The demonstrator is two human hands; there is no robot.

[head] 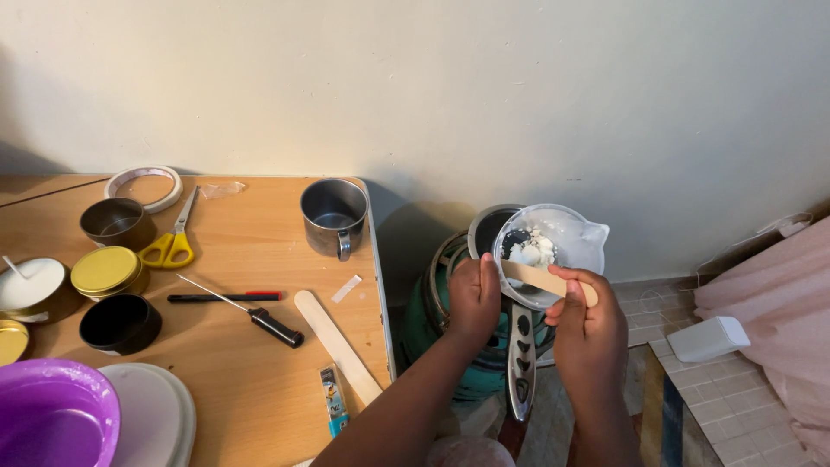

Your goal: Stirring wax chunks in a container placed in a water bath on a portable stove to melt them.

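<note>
Wooden worktop (pixel 251 363) fills the near left, carrying a purple bowl (pixel 52 419), a long wooden stick (pixel 337 346), a screwdriver (pixel 259 318), round tins (pixel 108 270), yellow scissors (pixel 173 242) and a metal mug (pixel 334 216). Beside its right edge, the left hand (pixel 474 298) curls around the rim of a clear plastic cup (pixel 553 246) holding white lumps. The right hand (pixel 588 333) pinches a flat wooden spatula (pixel 540 278) laid across that cup. Beneath them stand a green gas cylinder (pixel 432 320) and a pan (pixel 497 227), before a pale wall (pixel 519 86).
</note>
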